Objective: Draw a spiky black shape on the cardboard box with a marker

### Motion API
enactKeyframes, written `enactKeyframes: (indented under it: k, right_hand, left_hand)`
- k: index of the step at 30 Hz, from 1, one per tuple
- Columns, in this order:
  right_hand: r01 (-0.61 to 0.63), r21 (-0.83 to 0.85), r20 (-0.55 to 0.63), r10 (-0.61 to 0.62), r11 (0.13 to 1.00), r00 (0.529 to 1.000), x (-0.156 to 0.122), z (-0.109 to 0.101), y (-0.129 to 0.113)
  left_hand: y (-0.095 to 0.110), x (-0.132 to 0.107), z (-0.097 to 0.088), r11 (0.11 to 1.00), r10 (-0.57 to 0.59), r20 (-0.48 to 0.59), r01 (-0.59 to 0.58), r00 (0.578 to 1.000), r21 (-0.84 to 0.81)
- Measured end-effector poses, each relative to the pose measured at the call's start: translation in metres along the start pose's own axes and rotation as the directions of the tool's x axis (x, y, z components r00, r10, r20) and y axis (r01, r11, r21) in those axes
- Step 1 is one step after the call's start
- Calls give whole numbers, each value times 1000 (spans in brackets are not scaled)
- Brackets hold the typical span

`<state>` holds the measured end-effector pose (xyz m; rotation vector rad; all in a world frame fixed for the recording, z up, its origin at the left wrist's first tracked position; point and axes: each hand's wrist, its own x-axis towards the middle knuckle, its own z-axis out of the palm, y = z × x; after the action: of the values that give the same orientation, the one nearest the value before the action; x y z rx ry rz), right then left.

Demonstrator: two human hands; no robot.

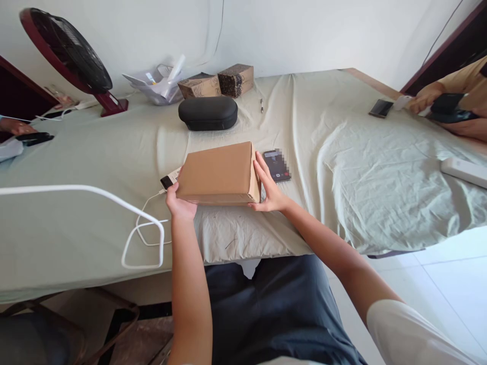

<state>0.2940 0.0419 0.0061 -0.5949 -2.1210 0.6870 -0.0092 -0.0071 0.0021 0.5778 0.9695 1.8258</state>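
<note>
Holding: left grip (181, 203) and right grip (269, 190) clasp one box (218, 172) between them, one at each end.
Left grip: wrapped round the near left corner, thumb against the side.
Right grip: spread over the right end, thumb low by the near corner, fingers higher up.
Box: plain brown, center of the frame, above the near part of the desk (312, 126) — whether its underside touches the cloth (365, 213), I cannot tell.
Phone (274, 165): just right of the box, screen lit, partly pixelated.
Cable (142, 228): thin, white, left of the box, running to a small black-and-white device (167, 180) partly hidden behind it.
Cord (79, 188): thicker, white, from the left edge into a loop.
Case (208, 114): black, beyond the box, upper middle of the frame.
Cartons (236, 80): two, behind the case, with a bag (165, 85) to their left and a pen (262, 105) to their right.
Fan (68, 50): dark red and black, upper left.
Other people: a hand (15, 125) at the left edge, hands (422, 99) at the upper right — the latter around something dark.
</note>
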Motion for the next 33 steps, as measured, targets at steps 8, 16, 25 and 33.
enactKeyframes:
  k: [8,16,25,33]
  right_hand:
    - [32,-19,17,-32,999,999,-1,3,3]
    - [-235,22,-216,234,972,948,-5,-54,37]
    - [-805,-276,-58,827,526,560,-25,-97,89]
    - [-806,-286,-117,815,519,567,-18,-93,83]
  left_hand:
    - [0,4,-5,998,-53,-55,51,997,-36]
    - [-1,4,-6,999,35,-100,-38,994,-38]
    - [5,-1,8,994,32,-190,-50,981,-93]
    - [5,-2,10,989,63,-180,-85,982,-118]
